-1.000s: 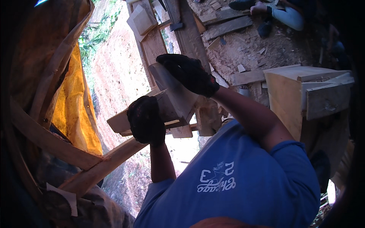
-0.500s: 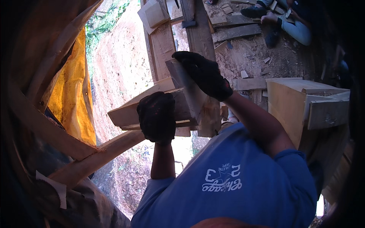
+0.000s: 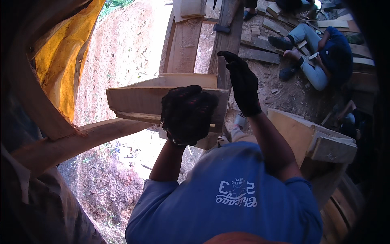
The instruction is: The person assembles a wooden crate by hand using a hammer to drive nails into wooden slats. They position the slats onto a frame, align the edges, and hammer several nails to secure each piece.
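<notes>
Both my hands wear black gloves. My left hand grips the near face of a wooden assembly of nailed planks, held out in front of my chest. My right hand is closed on the assembly's far right end, where a short upright board stands. The assembly lies roughly level, with its long side running to the left. My blue shirt fills the lower part of the view and hides what is below it.
A thick wooden beam slants under the assembly at left, beside a yellow tarp. Red earth slopes below. Long planks lie beyond. A wooden box stands at right. A person sits among scrap wood, top right.
The plank assembly has swung from tilted to about level and lies further left. My right hand has slid from its top to its right end. My left hand keeps its grip.
</notes>
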Demonstrator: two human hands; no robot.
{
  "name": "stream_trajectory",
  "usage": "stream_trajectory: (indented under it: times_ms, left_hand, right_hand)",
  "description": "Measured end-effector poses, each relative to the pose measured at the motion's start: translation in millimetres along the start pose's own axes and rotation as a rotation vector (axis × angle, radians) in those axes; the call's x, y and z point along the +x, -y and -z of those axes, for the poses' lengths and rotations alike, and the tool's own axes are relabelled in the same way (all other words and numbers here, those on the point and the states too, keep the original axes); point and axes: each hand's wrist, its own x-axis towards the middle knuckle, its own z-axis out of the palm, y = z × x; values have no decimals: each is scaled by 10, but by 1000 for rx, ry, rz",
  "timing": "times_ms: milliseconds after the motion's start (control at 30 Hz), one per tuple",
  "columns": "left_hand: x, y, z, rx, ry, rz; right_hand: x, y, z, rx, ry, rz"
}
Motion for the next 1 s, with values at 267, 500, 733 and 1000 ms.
stream_trajectory:
  times_ms: [267,500,733,1000]
  left_hand:
    - [-106,33,-17,8,115,13]
    - [-114,45,-27,13,-61,-185]
    - [-130,55,-57,-8,-68,-217]
    - [-187,74,-97,16,-57,-274]
  right_hand:
    - [-67,105,-50,-77,22,-37]
    - [-102,22,-60,-76,-2,-25]
    - [-79,65,-55,-122,-4,7]
    - [-85,75,-49,-73,-7,-24]
